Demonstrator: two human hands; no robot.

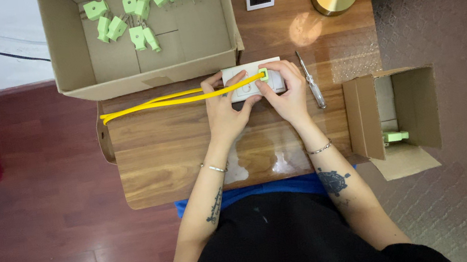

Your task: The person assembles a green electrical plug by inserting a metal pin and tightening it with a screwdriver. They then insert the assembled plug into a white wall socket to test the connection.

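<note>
A white socket block is gripped between the left hand and the right hand, both closed on it. A green plug with yellow cable is pressed in under the right fingers. A screwdriver lies just right of the right hand.

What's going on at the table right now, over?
Both hands, left hand and right hand, on white socket plate. Green plug with yellow cable seated in it. Screwdriver lies beside, untouched.

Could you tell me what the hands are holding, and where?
Both hands grip the white socket at its ends; the right fingers pinch the green plug.
</note>
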